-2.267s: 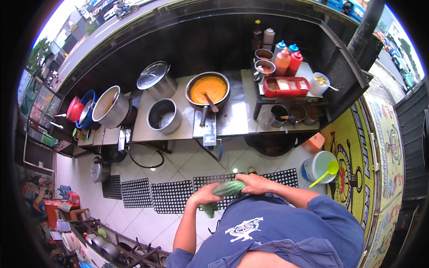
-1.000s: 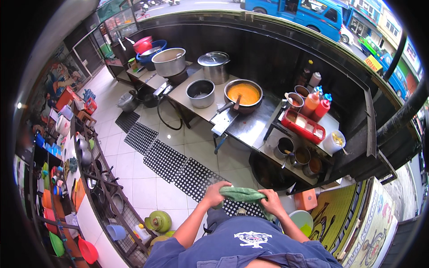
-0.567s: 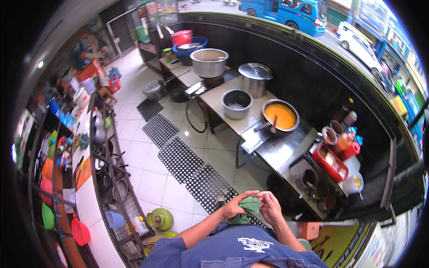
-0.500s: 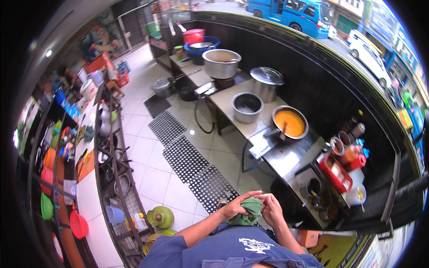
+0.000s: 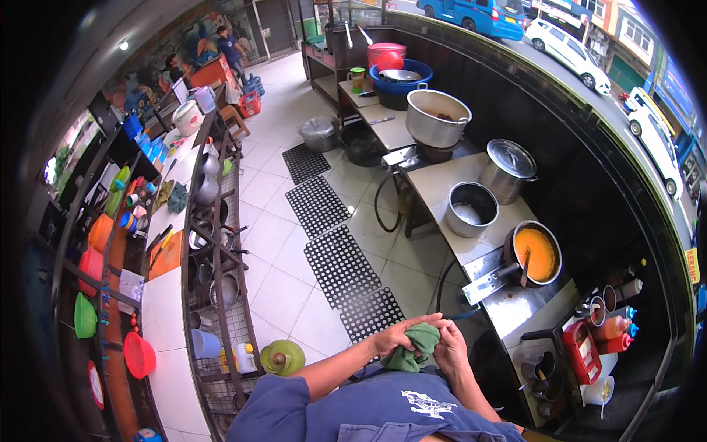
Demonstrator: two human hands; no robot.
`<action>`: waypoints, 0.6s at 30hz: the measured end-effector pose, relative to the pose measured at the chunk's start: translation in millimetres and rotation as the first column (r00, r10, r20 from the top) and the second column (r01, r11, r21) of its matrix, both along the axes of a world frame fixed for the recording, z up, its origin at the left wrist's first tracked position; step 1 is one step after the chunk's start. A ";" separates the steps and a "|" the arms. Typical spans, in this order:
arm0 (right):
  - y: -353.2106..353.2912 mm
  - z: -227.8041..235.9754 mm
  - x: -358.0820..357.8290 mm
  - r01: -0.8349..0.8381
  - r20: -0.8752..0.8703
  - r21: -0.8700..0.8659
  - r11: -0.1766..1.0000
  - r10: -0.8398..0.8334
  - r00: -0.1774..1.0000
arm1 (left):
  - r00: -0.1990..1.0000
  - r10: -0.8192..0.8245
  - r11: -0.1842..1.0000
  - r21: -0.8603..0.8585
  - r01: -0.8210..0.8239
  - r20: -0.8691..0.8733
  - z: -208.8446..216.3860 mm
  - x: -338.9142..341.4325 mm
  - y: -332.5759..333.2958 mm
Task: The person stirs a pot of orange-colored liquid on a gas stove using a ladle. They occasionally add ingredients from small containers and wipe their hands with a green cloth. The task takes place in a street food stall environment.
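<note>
Head view, hands: the left hand and the right hand are both closed around a crumpled green cloth, held at waist height against the blue shirt.
Head view, cloth: bunched between the palms, above the white tiled floor, well apart from the steel surface.
Head view, surroundings: black rubber mats run along the floor; a pan of orange sauce sits on the surface, with an open steel pot beside it.
Risk, drop: a loose grip could likely let the cloth fall onto the floor.
Risk, footing: mat edges may catch a foot while eyes are on the hands.
Risk, sauce: the pan handle juts towards the aisle; a passing elbow might knock it.
</note>
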State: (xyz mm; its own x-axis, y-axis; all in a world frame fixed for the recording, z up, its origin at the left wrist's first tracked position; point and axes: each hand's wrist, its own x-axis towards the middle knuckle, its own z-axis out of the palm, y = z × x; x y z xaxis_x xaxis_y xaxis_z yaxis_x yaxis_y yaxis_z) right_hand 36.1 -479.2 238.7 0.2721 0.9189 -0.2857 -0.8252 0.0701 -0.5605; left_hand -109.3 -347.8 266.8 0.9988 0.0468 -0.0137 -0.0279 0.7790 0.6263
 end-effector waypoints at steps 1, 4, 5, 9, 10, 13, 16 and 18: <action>8.5 4.0 0.6 0.013 -0.007 -0.016 1.000 -0.014 1.000 | 1.000 0.004 1.000 0.014 -0.004 -0.003 1.0 3.5 7.0; 26.4 6.1 4.6 0.038 -0.018 -0.042 0.998 -0.039 0.999 | 0.999 0.034 0.999 0.039 -0.032 -0.042 6.9 10.2 22.0; 32.6 5.8 6.3 0.051 0.010 -0.067 0.996 -0.050 0.999 | 0.999 0.032 0.999 0.042 -0.030 -0.043 5.4 12.2 27.6; 52.0 -5.8 22.1 0.029 0.039 -0.134 0.991 -0.024 0.999 | 0.998 0.034 0.996 0.081 -0.030 -0.044 -8.0 21.7 46.9; 58.7 0.1 26.2 0.040 0.053 -0.156 0.987 -0.032 0.998 | 0.998 0.033 0.994 0.101 -0.028 -0.044 -9.4 26.3 51.3; 73.7 -20.7 52.1 0.015 0.128 -0.198 0.980 0.010 0.992 | 0.994 0.025 0.975 0.222 -0.002 -0.103 -11.1 45.2 69.1; 86.6 -20.6 80.0 0.010 0.215 -0.290 0.957 0.055 0.975 | 0.991 0.041 0.926 0.378 0.010 -0.127 -21.5 75.5 81.2; 99.0 -36.6 101.2 0.047 0.308 -0.304 0.952 0.051 0.950 | 0.987 0.069 0.784 0.620 0.037 -0.146 -26.4 97.7 91.8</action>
